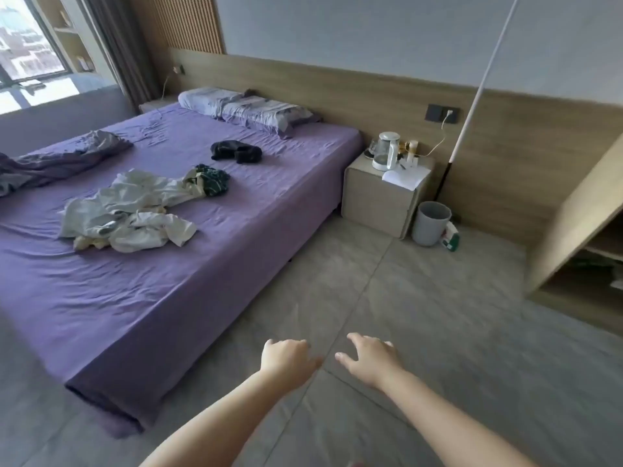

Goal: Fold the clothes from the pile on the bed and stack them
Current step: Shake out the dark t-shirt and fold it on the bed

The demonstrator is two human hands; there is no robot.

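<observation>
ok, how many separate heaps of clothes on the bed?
3. A large white heap mid-bed; a green patterned garment touching its far end; a black garment lying apart, nearer the pillows. More pieces may be buried in the white heap.

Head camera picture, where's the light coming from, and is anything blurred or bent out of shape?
Head view: daylight enters from the window at upper left, blown out there; wide-angle bending curves the headboard and white pole; the shelf unit at the right edge smears; both hands are slightly soft.
</observation>
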